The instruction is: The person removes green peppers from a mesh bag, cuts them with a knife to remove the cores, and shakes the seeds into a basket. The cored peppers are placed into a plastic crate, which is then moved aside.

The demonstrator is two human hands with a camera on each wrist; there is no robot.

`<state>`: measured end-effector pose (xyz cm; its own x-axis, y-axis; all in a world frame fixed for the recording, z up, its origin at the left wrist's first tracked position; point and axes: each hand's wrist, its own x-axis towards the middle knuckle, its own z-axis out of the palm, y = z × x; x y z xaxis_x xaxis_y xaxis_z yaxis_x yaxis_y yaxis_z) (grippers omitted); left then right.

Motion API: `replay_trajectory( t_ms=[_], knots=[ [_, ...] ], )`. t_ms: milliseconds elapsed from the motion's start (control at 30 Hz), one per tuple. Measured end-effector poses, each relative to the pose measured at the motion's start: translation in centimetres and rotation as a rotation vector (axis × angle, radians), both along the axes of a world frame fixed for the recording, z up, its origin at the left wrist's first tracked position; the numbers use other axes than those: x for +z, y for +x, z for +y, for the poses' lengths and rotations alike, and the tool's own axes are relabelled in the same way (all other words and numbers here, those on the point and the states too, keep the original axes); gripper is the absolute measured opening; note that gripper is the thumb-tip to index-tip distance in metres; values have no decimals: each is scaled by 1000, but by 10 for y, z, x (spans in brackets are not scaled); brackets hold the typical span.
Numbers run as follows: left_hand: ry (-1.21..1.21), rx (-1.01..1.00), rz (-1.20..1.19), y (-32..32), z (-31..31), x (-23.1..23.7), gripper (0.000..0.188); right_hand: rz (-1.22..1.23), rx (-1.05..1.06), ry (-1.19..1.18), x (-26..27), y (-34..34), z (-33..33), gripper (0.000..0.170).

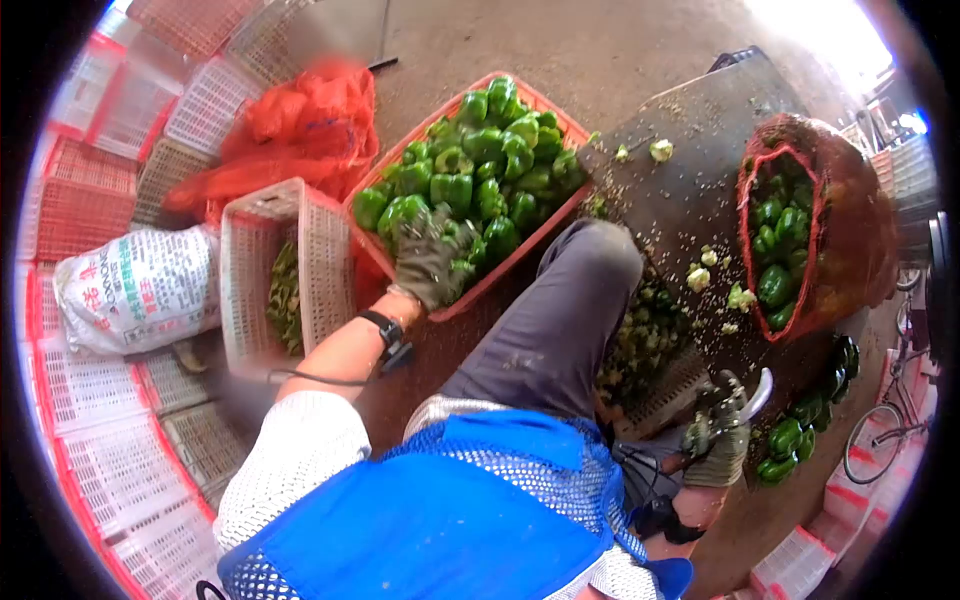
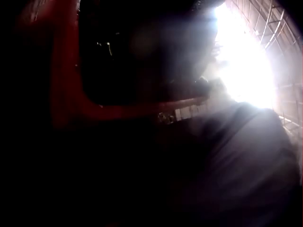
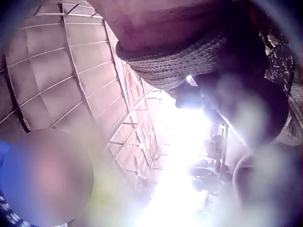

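Note:
My left hand [image 1: 432, 262], in a dirty work glove, lies over the near edge of a red plastic crate [image 1: 385, 262], its fingers down among the green bell peppers [image 1: 452, 188] heaped there. I cannot tell whether those fingers hold a pepper. In the left wrist view the crate's red rim [image 2: 113, 112] shows in deep shadow. My gloved right hand [image 1: 716, 440] grips a knife [image 1: 760, 396] at the lower right, its pale curved blade sticking up past the fingers. The right wrist view is glary and shows the glove's knitted cuff [image 3: 175, 64].
A dark board [image 1: 660, 120] with scattered seeds and pepper cores lies ahead. Right of it is a red mesh sack [image 1: 850, 230] of peppers; loose peppers [image 1: 785, 440] lie nearby. A white crate [image 1: 240, 290], a printed sack [image 1: 140, 285] and stacked crates [image 1: 95, 395] line the left.

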<state>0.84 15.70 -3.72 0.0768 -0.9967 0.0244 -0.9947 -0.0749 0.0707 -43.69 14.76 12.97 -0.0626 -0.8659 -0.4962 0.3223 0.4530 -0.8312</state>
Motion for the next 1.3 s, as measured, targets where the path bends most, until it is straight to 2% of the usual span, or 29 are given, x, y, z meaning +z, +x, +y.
replay_trajectory(
  t_ms=[33, 100, 133, 233, 300, 367, 400, 533, 567, 600, 700, 733, 800, 833, 900, 1000, 1133, 1200, 1300],
  knots=[
    [122, -62, -30, -5, -9, 3, 63, -12, 9, 12, 1, 3, -2, 40],
    [205, -154, 33, -4, -20, -24, 65, -30, 20, 48, 2, 13, -4, 38],
    [226, -118, 5, -7, -24, -26, 64, 91, 39, 64, 5, 21, -7, 42],
    [343, -92, -35, -14, -32, -17, 62, 93, -18, 51, 9, 34, -20, 41],
    [96, -131, -10, -3, -24, -55, 55, 80, -51, 36, 20, 49, -33, 39],
    [-28, -226, 120, 12, -17, -104, 58, 59, -143, -10, 37, 62, -36, 36],
    [-43, -250, 149, 15, -22, -108, 59, 66, -178, -46, 46, 63, -38, 36],
    [17, -224, 121, 2, -26, -66, 60, 201, -78, -190, 35, 45, -47, 35],
    [24, -215, 115, -2, -25, -59, 61, 211, -16, -188, 32, 39, -48, 35],
    [30, -204, 112, -5, -24, -54, 61, 160, 99, -83, 33, 28, -47, 36],
    [43, -184, 115, -9, -18, -45, 62, 124, 79, -89, 31, 18, -36, 37],
    [44, -175, 110, -10, -14, -44, 63, 201, 76, -87, 23, 12, -30, 28],
    [46, -159, 119, -13, -10, -38, 64, 176, 6, -121, 11, -3, -17, 28],
    [111, -153, 192, -20, -11, -18, 64, 165, -18, -84, 11, -13, -12, 27],
    [-73, -187, 156, -6, -8, -34, 66, 137, -66, -30, 2, -36, 0, 27],
    [-135, -120, 102, -4, -20, -40, 68, 95, -142, 49, -21, -60, 10, 26],
    [-25, 28, 116, -23, -34, -24, 65, 59, -156, 114, -24, -45, -3, 23],
    [38, 88, 180, -36, -39, -7, 64, 53, -128, 32, -13, -25, -17, 24],
    [6, 91, 194, -33, -38, -23, 65, 70, -83, -22, -5, 2, -43, 23]
  ],
)
